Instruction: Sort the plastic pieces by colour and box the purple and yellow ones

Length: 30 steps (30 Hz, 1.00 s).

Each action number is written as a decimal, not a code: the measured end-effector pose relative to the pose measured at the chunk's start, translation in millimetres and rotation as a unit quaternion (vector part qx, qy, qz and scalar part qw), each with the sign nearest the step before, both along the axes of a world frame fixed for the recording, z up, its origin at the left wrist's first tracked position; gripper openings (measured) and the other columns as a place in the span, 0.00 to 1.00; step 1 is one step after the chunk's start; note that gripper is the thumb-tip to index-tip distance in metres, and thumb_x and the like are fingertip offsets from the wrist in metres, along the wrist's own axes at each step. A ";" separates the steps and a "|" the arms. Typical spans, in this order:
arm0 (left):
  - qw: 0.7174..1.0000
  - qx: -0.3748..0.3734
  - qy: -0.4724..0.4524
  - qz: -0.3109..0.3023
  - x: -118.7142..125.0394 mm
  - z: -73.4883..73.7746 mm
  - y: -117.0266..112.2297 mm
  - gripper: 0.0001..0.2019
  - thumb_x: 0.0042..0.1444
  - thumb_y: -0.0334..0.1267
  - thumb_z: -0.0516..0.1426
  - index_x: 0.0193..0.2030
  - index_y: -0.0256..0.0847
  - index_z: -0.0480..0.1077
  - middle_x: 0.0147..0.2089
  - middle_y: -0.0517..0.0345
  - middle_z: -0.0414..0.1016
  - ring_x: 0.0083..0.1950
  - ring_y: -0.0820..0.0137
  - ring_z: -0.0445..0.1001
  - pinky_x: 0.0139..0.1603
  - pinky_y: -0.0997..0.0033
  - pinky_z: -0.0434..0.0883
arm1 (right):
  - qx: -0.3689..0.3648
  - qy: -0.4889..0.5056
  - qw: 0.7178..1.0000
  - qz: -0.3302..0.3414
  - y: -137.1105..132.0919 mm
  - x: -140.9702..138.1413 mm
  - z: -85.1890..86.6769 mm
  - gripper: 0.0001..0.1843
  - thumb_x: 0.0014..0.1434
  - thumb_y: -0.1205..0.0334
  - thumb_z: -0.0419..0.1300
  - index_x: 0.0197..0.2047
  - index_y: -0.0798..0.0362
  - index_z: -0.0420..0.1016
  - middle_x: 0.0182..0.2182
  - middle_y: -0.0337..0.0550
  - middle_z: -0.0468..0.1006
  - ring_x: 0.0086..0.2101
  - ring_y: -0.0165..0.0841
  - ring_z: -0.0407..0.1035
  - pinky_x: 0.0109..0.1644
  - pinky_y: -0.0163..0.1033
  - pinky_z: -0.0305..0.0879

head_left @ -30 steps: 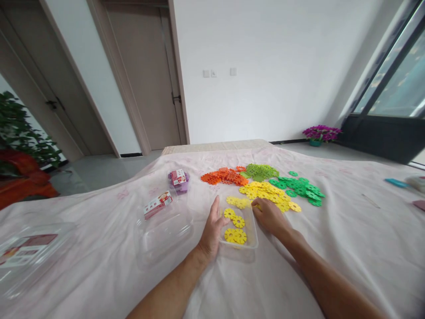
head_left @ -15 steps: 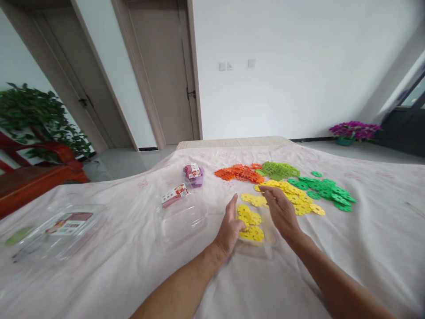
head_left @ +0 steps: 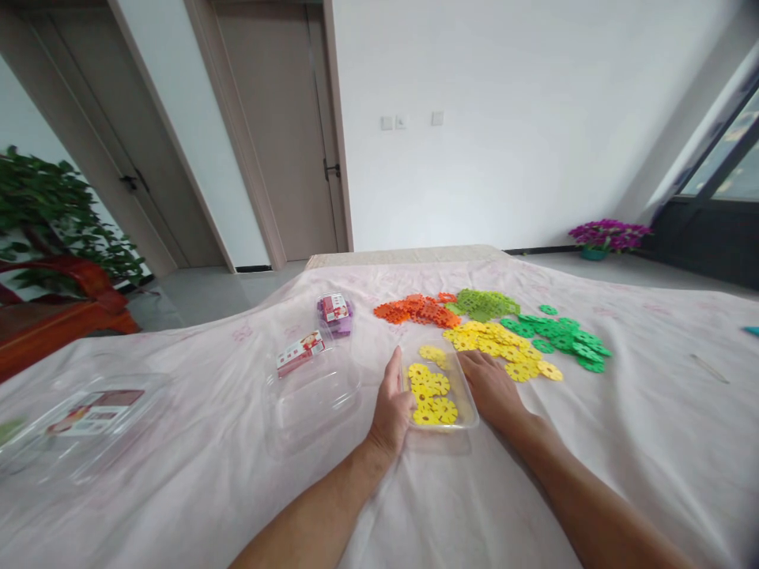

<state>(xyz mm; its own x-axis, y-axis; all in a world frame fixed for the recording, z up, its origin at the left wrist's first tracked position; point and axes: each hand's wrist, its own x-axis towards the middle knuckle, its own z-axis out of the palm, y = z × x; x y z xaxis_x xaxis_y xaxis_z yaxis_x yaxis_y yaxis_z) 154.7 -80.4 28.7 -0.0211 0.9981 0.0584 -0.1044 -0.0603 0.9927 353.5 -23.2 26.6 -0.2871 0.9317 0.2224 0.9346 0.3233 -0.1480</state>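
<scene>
A clear plastic container (head_left: 466,424) with several yellow flower-shaped discs (head_left: 435,399) inside stands in front of me. My left hand (head_left: 394,403) grips its left wall, thumb over the rim. On the container's right side, my right hand (head_left: 489,385) lies low with fingers stretched out; their tips are partly hidden by the container's wall, and I see nothing held. Just beyond that hand spreads a pile of yellow discs (head_left: 492,340). Orange discs (head_left: 418,310), light green discs (head_left: 483,303) and darker green discs (head_left: 569,336) lie behind and to the right.
To the left lie a clear labelled box (head_left: 317,387) and a larger labelled package (head_left: 88,423). A small box of purple pieces (head_left: 335,312) stands farther back. A thin stick (head_left: 710,368) rests on the pale tablecloth (head_left: 652,458) at right.
My right hand has dropped from above the container's far right to the cloth beside it. The container's right side now shows clearly. The left hand keeps its hold. My view has shifted slightly right.
</scene>
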 end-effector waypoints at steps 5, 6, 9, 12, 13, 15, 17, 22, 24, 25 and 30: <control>0.997 0.002 -0.078 0.024 1.8 3.7 -2.5 0.48 0.39 0.29 0.52 0.73 0.34 0.46 0.76 0.52 0.43 0.76 0.65 0.43 0.68 0.73 0.59 | 0.027 -0.040 0.998 -0.026 0.6 -1.0 0.3 0.19 0.68 0.60 0.49 0.59 0.45 0.70 0.52 0.46 0.74 0.50 0.41 0.65 0.52 0.43 0.58; 0.996 0.006 -0.083 0.024 2.1 3.7 -2.4 0.48 0.39 0.29 0.52 0.73 0.35 0.47 0.76 0.52 0.43 0.76 0.65 0.43 0.69 0.72 0.58 | 0.029 -0.050 0.998 -0.024 0.6 -1.3 0.6 0.19 0.68 0.60 0.50 0.60 0.45 0.70 0.52 0.46 0.74 0.50 0.41 0.65 0.51 0.42 0.58; 0.996 0.020 -0.086 0.029 2.8 1.4 -1.3 0.47 0.39 0.28 0.53 0.72 0.37 0.49 0.76 0.53 0.45 0.76 0.65 0.42 0.72 0.69 0.50 | 0.031 -0.073 0.997 -0.016 1.4 -3.2 2.0 0.17 0.68 0.61 0.51 0.57 0.46 0.72 0.50 0.47 0.74 0.49 0.41 0.65 0.49 0.41 0.58; 0.996 0.030 -0.081 0.028 3.1 -1.9 -0.1 0.47 0.38 0.28 0.53 0.72 0.36 0.49 0.76 0.52 0.45 0.76 0.65 0.41 0.73 0.68 0.47 | 0.034 -0.084 0.996 -0.020 4.3 -5.6 1.8 0.14 0.68 0.62 0.50 0.52 0.49 0.74 0.46 0.49 0.75 0.47 0.40 0.66 0.47 0.40 0.58; 0.996 0.032 -0.080 0.027 3.0 -2.8 0.0 0.47 0.38 0.28 0.53 0.72 0.36 0.49 0.76 0.52 0.45 0.76 0.65 0.41 0.73 0.68 0.47 | 0.038 -0.086 0.995 -0.026 5.7 -5.8 1.0 0.14 0.69 0.62 0.50 0.50 0.50 0.74 0.45 0.49 0.75 0.46 0.40 0.67 0.46 0.40 0.58; 0.996 0.033 -0.077 0.026 2.9 -3.7 0.1 0.47 0.39 0.28 0.53 0.72 0.36 0.50 0.76 0.51 0.45 0.76 0.65 0.42 0.74 0.68 0.47 | 0.047 -0.085 0.994 -0.048 9.2 -4.7 -1.1 0.12 0.69 0.62 0.49 0.47 0.52 0.74 0.42 0.50 0.76 0.45 0.40 0.68 0.45 0.40 0.58; 0.997 0.032 -0.073 0.025 2.7 -3.9 0.0 0.47 0.39 0.28 0.52 0.71 0.36 0.50 0.75 0.51 0.46 0.76 0.64 0.42 0.74 0.66 0.47 | 0.050 -0.074 0.993 -0.079 13.3 -0.6 -3.3 0.11 0.69 0.63 0.49 0.43 0.53 0.73 0.40 0.50 0.77 0.43 0.39 0.69 0.44 0.39 0.57; 0.997 0.038 -0.059 0.028 2.7 -4.7 0.6 0.45 0.40 0.28 0.52 0.70 0.36 0.52 0.75 0.50 0.49 0.76 0.63 0.43 0.74 0.65 0.47 | 0.028 0.030 0.989 -0.145 25.3 21.6 -8.4 0.14 0.70 0.62 0.46 0.40 0.54 0.72 0.38 0.49 0.78 0.38 0.36 0.71 0.38 0.37 0.55; 0.997 0.042 -0.054 0.031 2.8 -6.1 1.0 0.44 0.40 0.29 0.52 0.70 0.35 0.51 0.75 0.48 0.48 0.76 0.64 0.43 0.74 0.65 0.46 | 0.025 0.088 0.980 -0.175 29.2 30.6 -10.7 0.17 0.69 0.60 0.46 0.37 0.54 0.73 0.36 0.49 0.79 0.36 0.36 0.71 0.36 0.37 0.55; 0.997 0.044 -0.052 0.031 2.9 -7.0 1.2 0.44 0.40 0.29 0.52 0.70 0.34 0.51 0.75 0.48 0.48 0.76 0.64 0.43 0.74 0.65 0.46 | 0.029 0.119 0.975 -0.186 30.3 33.6 -11.3 0.17 0.68 0.58 0.46 0.35 0.54 0.73 0.34 0.49 0.79 0.35 0.36 0.70 0.35 0.37 0.54; 0.997 0.049 -0.042 0.030 3.9 -10.7 1.4 0.43 0.43 0.29 0.51 0.70 0.35 0.50 0.75 0.48 0.47 0.76 0.65 0.44 0.74 0.63 0.46 | 0.082 0.296 0.936 -0.173 22.2 20.4 2.4 0.21 0.65 0.51 0.48 0.25 0.52 0.68 0.20 0.40 0.71 0.24 0.32 0.65 0.29 0.36 0.52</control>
